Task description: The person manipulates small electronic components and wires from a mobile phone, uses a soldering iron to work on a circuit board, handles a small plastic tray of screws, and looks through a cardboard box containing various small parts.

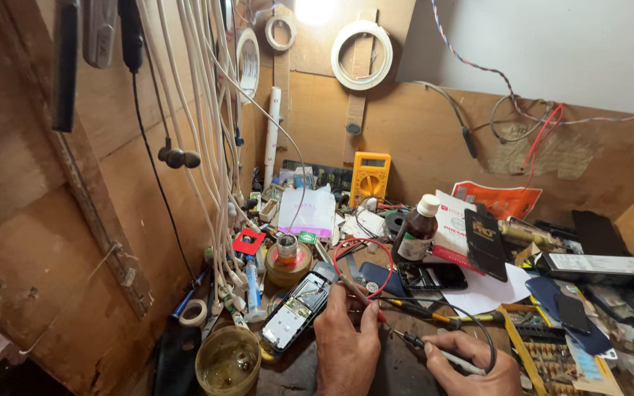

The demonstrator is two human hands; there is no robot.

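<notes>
Cluttered bench (pixel 405 367); left hand (pixel 346 341) and right hand (pixel 475 363) seemingly gripping half-hidden probes (pixel 412 339).

opened phone (pixel 296 306): just left of the left hand (pixel 346 341)
round tin (pixel 228 361): workbench front edge, left of phone
meter (pixel 370 177): against the back wall
bottle (pixel 416 229): behind the right hand (pixel 471 363)

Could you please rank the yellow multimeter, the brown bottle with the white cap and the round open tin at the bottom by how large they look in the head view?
1. Round open tin, though it sits nearest the camera.
2. Yellow multimeter and brown bottle: too alike to rank, and the multimeter stands farther back.
</notes>
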